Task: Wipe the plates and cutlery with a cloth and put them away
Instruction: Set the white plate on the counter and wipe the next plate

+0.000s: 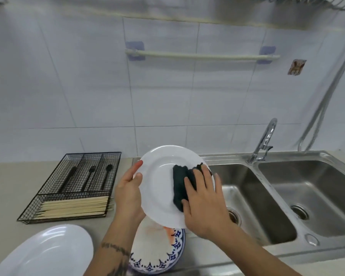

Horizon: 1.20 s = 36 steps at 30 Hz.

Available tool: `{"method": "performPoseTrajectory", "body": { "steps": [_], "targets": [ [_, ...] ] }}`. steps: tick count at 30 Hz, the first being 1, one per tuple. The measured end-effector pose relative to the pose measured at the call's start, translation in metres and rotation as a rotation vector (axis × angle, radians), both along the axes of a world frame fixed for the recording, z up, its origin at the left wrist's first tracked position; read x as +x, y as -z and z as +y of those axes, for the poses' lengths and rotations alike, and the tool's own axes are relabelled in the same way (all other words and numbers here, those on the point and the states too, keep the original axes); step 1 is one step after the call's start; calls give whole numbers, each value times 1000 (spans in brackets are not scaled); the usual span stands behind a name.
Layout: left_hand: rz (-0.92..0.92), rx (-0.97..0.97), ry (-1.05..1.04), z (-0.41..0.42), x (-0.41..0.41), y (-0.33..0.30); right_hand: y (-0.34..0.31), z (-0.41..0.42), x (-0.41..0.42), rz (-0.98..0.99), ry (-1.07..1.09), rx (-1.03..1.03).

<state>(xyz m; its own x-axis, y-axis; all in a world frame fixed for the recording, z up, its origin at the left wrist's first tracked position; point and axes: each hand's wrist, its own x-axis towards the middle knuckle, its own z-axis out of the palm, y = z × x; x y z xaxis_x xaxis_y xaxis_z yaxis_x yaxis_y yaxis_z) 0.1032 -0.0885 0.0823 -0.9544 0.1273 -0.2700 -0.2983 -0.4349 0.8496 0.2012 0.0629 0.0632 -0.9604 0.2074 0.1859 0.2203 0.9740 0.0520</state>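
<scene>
Centre of frame, low: white plate (163, 176) held tilted above the table (6, 188), its face toward the camera, overlapping the left edge of the sink (247, 198). Left hand (128, 193) grips the plate's left rim, thumb on the face, fingers curled behind; grip clamped on the rim. Right hand (203, 204) lies flat with fingers spread, pressing a dark cloth (180, 185) against the plate's right half; grip apart. Directly below the held plate, a blue-patterned plate (159, 253) sits on the table, partly hidden by the left forearm. Lower left corner: a large white oval plate (46, 251). Left of centre: black wire cutlery tray (72, 186) on the table, dark-handled cutlery (90, 178) in its upper compartments, pale chopsticks (74, 207) lying crosswise in the lower one. Chrome tap (265, 140) stands behind the double sink at right.
</scene>
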Motion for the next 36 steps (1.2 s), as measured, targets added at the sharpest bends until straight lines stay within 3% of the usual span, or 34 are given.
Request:
{"method": "performPoseTrajectory", "body": {
  "steps": [6, 9, 16, 20, 23, 29, 33, 36],
  "targets": [
    [4, 33, 57, -45, 0, 6, 8, -76, -6, -102, -244, -309],
    [39, 20, 108, -59, -2, 2, 11, -81, -31, -68, -242, -279],
    [57, 51, 60, -92, -15, -4, 7, -97, -22, -80, 3, -159],
    [53, 76, 63, -92, -11, 2, 2, -120, -3, -194, -143, -325],
    [76, 55, 138, -81, -3, 2, 2, -115, -14, -171, -231, -391],
    [172, -45, 175, -61, 3, -9, -2, -61, -36, 59, 18, -157],
    [145, 8, 101, -69, -10, -22, -1, -31, -26, 12, 163, -104],
    [158, 28, 68, -72, -17, -31, 10, -42, -6, -92, 118, -214]
  ]
}}
